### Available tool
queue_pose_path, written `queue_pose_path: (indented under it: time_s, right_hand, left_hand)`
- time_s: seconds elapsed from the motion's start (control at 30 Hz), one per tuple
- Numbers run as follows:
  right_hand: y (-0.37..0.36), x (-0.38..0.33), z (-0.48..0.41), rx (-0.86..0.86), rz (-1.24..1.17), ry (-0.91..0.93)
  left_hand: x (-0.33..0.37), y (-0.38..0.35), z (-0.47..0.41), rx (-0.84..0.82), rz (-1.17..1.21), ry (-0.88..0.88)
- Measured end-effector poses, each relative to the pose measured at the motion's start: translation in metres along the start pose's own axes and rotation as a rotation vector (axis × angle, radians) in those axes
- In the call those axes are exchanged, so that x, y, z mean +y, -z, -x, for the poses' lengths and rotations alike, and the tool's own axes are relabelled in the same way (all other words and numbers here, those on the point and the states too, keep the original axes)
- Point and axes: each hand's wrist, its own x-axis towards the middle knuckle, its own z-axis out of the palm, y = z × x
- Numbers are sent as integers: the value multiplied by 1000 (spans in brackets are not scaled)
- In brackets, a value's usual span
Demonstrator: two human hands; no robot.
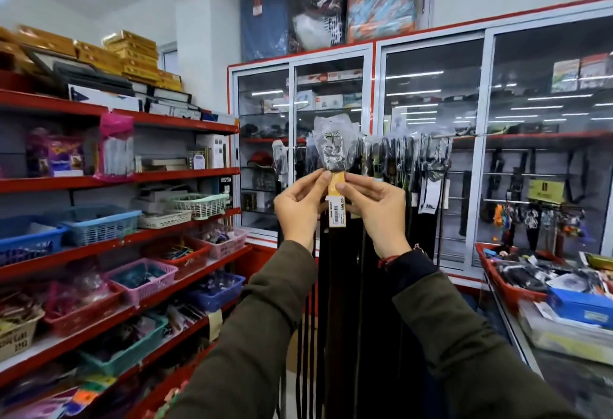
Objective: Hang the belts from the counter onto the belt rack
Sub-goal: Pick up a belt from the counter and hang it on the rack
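I hold a dark belt (335,286) upright in front of me, its plastic-wrapped metal buckle (333,148) at the top and a yellow price tag (337,201) dangling below it. My left hand (300,204) and my right hand (376,208) pinch the belt just under the buckle, one on each side. The strap hangs straight down between my sleeves. Right behind the buckle runs the belt rack (464,135), a horizontal metal rod with several wrapped belts (411,160) hanging from it. Whether the buckle touches the rod is hidden.
Red shelves (132,236) with plastic baskets line the left side. A glass-door cabinet (431,153) stands behind the rack. At the right is a counter (547,362) with a red tray (507,289) full of goods and boxes.
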Motion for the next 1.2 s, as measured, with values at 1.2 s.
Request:
queue_pose_path:
  time_s: [1.2]
  right_hand:
    - [42, 37, 15, 176, 707, 317]
  left_hand:
    - [-57, -5, 25, -38, -782, -343]
